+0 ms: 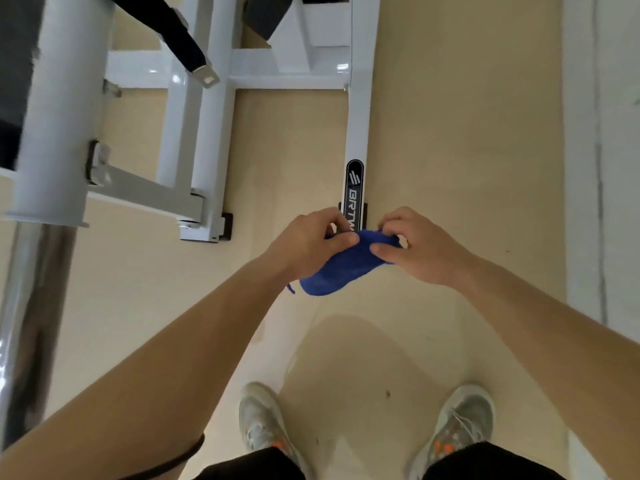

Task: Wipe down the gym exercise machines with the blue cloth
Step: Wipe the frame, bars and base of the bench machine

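Two bare forearms reach forward from the bottom corners of the head view, above black shorts (249,469) and a pair of grey shoes with orange marks, the left shoe (263,420) and the right shoe (460,420) planted apart on the floor.

A black oval label (354,188) sits on the near end of a white machine frame (358,126). It shows a striped logo and white letters reading "BRT", with a further letter partly hidden behind the hands.

Smooth beige floor (450,150) fills most of the scene, slightly glossy, with a few small dark specks. A pale wall base (602,133) runs along the right edge. The frame's white beams cross in the upper middle, standing on small black feet. A black strap (173,32) ending in a metal buckle (206,76) hangs over them. At far left are a thick white tube (59,116) and, below it, a chrome bar (24,323), both blurred.

A blue cloth (343,268) is held in the air between both hands, just in front of the labelled frame end. It is deep blue, fuzzy and bunched into a thick fold, sagging down and to the left, with a loose thread at its lower end. The left hand (308,244) pinches its upper edge between thumb and curled fingers. The right hand (419,247) does likewise at the other end.
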